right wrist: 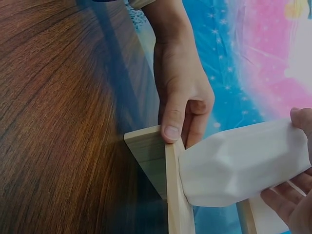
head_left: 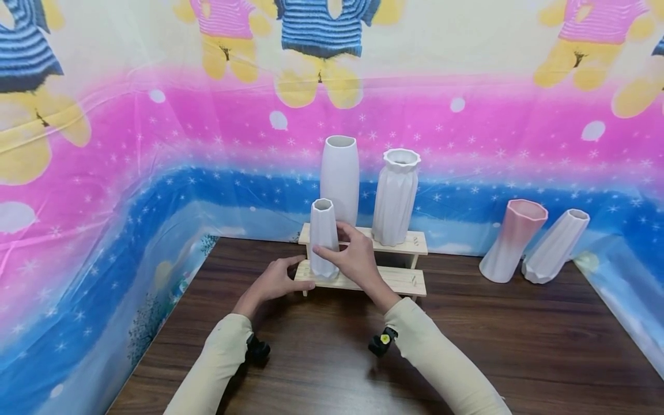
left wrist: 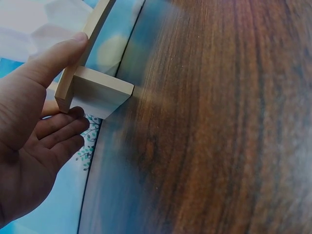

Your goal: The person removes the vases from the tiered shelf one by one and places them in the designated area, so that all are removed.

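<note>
A small white faceted vase point(head_left: 323, 233) stands upright at the left end of the lower step of a pale wooden two-step stand point(head_left: 386, 279). My right hand point(head_left: 358, 259) holds this vase from the right, thumb in front and fingers round behind. The right wrist view shows the vase's base point(right wrist: 195, 180) against the step board. With my left hand point(head_left: 275, 280) I grip the left end of that same step. In the left wrist view the thumb lies on the board point(left wrist: 66, 87), with the other fingers curled beneath its end.
On the upper step stand a tall smooth white vase point(head_left: 339, 178) and a fluted white vase point(head_left: 396, 202) with a scalloped rim. Further right, a pink-and-white vase point(head_left: 510, 245) and a slanted white vase point(head_left: 555, 248) stand on the dark wooden table point(head_left: 332, 357). A printed cloth point(head_left: 441, 115) hangs behind.
</note>
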A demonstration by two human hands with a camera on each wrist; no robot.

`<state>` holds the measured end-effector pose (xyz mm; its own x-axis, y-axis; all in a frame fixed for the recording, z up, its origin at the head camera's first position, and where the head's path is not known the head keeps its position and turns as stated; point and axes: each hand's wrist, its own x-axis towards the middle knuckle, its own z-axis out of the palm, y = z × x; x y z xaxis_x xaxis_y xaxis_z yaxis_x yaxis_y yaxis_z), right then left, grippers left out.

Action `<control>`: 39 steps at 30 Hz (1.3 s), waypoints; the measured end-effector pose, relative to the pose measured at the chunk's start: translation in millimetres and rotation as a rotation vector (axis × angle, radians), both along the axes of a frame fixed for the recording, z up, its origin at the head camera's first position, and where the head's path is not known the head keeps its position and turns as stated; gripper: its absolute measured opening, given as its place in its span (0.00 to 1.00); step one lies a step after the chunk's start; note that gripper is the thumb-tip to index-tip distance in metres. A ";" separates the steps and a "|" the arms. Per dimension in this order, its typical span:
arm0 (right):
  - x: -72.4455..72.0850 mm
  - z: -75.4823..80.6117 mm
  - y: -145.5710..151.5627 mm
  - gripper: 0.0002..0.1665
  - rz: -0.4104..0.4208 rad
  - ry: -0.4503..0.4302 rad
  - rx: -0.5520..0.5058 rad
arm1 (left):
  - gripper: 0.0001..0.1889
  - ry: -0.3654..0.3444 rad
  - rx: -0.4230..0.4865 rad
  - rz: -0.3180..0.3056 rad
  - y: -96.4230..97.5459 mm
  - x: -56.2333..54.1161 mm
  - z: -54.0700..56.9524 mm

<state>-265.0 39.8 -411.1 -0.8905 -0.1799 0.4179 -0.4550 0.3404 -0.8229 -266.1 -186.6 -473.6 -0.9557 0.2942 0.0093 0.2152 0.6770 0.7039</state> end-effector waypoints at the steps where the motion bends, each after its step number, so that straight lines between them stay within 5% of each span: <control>1: 0.3 0.4 0.2 0.37 -0.002 0.001 0.000 | 0.47 0.001 0.003 0.000 0.3 0.1 0.4; 39: 23.4 20.9 47.4 0.40 -0.017 0.004 -0.013 | 0.49 -0.016 -0.026 0.020 2.8 -1.7 1.5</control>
<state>-241.7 87.2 -390.2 -0.8919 -0.1594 0.4232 -0.4521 0.3378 -0.8255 -267.9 -183.8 -472.1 -0.9613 0.2753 -0.0131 0.1908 0.6988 0.6894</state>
